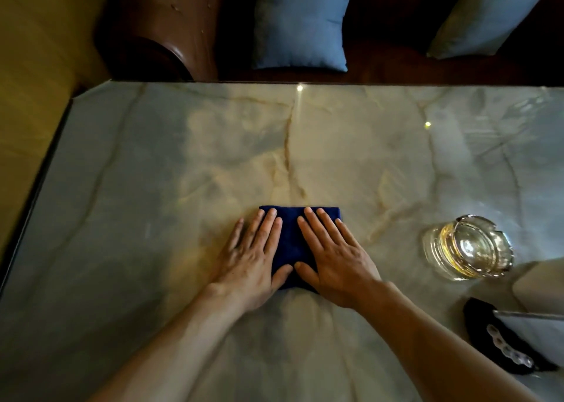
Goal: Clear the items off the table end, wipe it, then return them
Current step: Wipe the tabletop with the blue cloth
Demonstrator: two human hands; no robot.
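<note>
A folded dark blue cloth [291, 243] lies flat on the marble table [152, 172], near its front middle. My left hand [253, 258] rests palm down on the cloth's left part, fingers spread. Beside it, my right hand [332, 258] presses flat on the right part, fingers apart. The thumbs almost meet over the cloth's near edge. Neither hand grips anything. A clear glass ashtray [468, 247] stands to the right of my right hand. A black remote [503, 337] with pale buttons lies at the right edge, partly under a pale box [540, 288].
A brown leather sofa arm [164, 26] and two blue cushions [300, 20] [488, 14] sit beyond the table's far edge. A yellowish floor [30, 81] runs along the table's left edge. A grey flat item [534, 334] overlaps the remote at the right.
</note>
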